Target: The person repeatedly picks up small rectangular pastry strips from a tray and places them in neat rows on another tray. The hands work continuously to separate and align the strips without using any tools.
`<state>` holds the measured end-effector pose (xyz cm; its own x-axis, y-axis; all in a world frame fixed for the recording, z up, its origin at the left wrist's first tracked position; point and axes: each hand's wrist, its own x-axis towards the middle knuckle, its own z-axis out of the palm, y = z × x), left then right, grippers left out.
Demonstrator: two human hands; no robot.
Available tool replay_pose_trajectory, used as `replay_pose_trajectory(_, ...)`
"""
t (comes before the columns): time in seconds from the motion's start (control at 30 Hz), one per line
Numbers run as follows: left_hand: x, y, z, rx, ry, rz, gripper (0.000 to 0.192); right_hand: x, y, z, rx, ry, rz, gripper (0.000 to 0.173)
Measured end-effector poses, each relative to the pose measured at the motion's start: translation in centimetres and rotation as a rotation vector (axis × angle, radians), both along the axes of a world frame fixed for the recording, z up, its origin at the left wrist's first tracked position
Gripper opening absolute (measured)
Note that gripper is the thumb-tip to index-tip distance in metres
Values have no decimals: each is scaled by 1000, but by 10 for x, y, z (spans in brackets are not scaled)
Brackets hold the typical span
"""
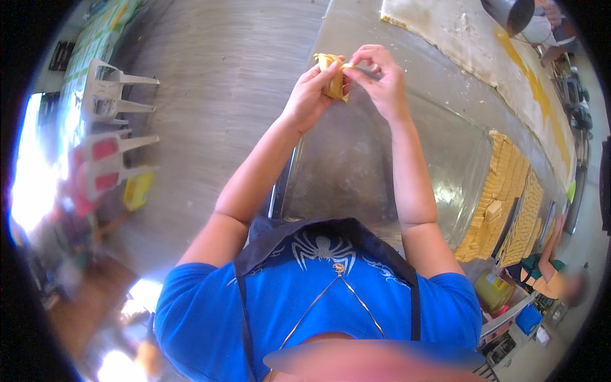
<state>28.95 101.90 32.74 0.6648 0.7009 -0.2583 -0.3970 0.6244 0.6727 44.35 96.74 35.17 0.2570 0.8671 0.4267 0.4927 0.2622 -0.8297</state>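
Note:
Above a metal baking tray (pixel 343 157), my left hand (pixel 312 95) holds a small stack of yellow dough pieces (pixel 335 86), thumb on top. My right hand (pixel 382 79) pinches a small pale piece of dough (pixel 349 66) between thumb and forefinger, close against the stack. The part of the tray's bottom between my arms shows bare metal. Rows of yellow cut dough (pixel 506 176) lie to the right beyond the tray's edge, with a loose piece (pixel 494 208) on top. The far ends of my left fingers are partly hidden behind the stack.
A large floured dough sheet (pixel 458 33) with a yellow streak covers the upper right of the metal table (pixel 355 28). A metal pot (pixel 513 14) stands beyond it. White plastic chairs (pixel 107 90) are at the left. Another person (pixel 549 277) is at the lower right near a bucket (pixel 494 290).

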Motion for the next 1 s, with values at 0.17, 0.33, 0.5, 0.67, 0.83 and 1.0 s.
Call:
replay_pose_trajectory(0.17, -6, 4, -2, -17, -55, 61, 46, 20, -16, -3, -250, 156, 139, 19)
replay_pose_trajectory(0.33, -6, -2, 0, -16, -111, -26, 48, 18, -11, -18, -227, -346, -124, 25)
replay_pose_trajectory(0.5, -3, -8, 10, 76, -28, -58, 40, 6, -18, 1, -25, -27, 13, 20)
replay_pose_trajectory(0.67, 6, -14, 12, 130, -41, -72, 39, -11, -20, 12, 90, -295, -130, 25)
replay_pose_trajectory(0.83, 11, -18, 12, 136, -17, -49, 45, -18, -25, 2, 100, -348, -264, 22)
replay_pose_trajectory(1.0, 15, -23, 12, 161, 7, -22, 46, -21, -25, 0, 72, -231, -247, 22)
